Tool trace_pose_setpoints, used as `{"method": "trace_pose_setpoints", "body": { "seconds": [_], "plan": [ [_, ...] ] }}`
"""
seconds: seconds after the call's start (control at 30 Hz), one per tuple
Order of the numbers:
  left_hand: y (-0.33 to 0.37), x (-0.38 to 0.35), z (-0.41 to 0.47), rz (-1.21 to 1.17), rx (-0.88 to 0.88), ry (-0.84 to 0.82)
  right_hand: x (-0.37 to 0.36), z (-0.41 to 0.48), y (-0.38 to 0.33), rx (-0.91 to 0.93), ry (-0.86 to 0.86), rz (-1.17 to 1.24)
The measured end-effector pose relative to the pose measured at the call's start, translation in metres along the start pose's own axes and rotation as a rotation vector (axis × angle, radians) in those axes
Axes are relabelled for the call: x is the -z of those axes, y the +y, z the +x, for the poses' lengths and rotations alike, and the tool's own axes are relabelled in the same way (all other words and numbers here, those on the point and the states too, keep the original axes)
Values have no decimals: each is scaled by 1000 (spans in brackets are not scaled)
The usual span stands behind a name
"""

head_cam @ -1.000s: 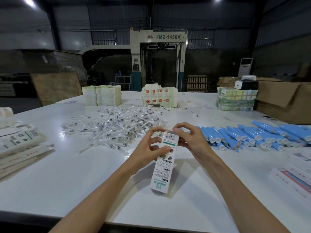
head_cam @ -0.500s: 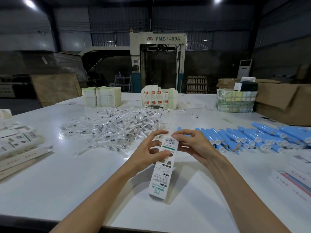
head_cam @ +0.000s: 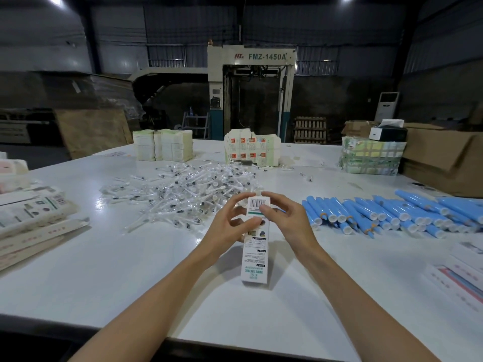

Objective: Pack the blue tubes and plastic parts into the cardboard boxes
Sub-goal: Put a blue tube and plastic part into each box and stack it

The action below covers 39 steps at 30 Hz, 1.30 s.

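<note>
One box (head_cam: 254,257) is in hand, long and white with green print, held upright over the middle of the surface (head_cam: 125,278). I cannot tell whether its lower end touches the surface. The left hand (head_cam: 228,226) grips its left side, fingers (head_cam: 235,201) curled round the upper part and thumb on the front. The right hand (head_cam: 291,222) grasps the top end, fingers (head_cam: 277,198) arched over the barcoded flap and thumb pressed below it. The top looks closed, and what is inside cannot be seen.

The tubes (head_cam: 392,212) lie in one loose row to the right of the hands, white caps mostly toward the person. There are several dozen, too overlapped to count. The plastic parts (head_cam: 183,189) form one spread heap just beyond the left hand, far too many to count, each in a clear wrapper.

One pile of flat boxes (head_cam: 34,218) sits at the left edge and another, the flat cartons (head_cam: 457,280), at the right edge. Along the far side stand three blocks: cream stacks (head_cam: 163,145), printed stacks (head_cam: 252,148) and a strapped bundle (head_cam: 371,158). One big carton (head_cam: 444,155) stands at the far right with a flap hanging, its contents hidden.
</note>
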<state>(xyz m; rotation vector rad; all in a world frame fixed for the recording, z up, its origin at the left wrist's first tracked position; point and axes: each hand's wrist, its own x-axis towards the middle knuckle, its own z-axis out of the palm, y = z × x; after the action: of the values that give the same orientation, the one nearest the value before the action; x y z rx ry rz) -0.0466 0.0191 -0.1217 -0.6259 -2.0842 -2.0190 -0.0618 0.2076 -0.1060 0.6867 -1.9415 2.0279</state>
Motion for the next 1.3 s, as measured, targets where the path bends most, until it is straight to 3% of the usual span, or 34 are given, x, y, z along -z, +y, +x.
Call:
{"method": "trace_pose_setpoints", "body": {
  "seconds": [0.33,0.5,0.63,0.8,1.07,1.3],
  "plan": [
    [-2,-5,-2,-5,-8,-3,1,-1,5,12,57,0],
    [-3,-7,0,-43,-19,44,-3,-6,9,-123,23,154],
    [-2,-5,1,-154,-53,88,-8,-14,7,-336,-58,177],
    [-2,-3,0,-147,-89,45,-8,-23,-3,-373,-245,109],
    [-23,-13,-1,341,-180,-75,14,-49,-21,-305,-145,-198],
    [-32,-12,-2,478,-173,-68,50,-64,-35,-265,-64,-1153]
  ]
}}
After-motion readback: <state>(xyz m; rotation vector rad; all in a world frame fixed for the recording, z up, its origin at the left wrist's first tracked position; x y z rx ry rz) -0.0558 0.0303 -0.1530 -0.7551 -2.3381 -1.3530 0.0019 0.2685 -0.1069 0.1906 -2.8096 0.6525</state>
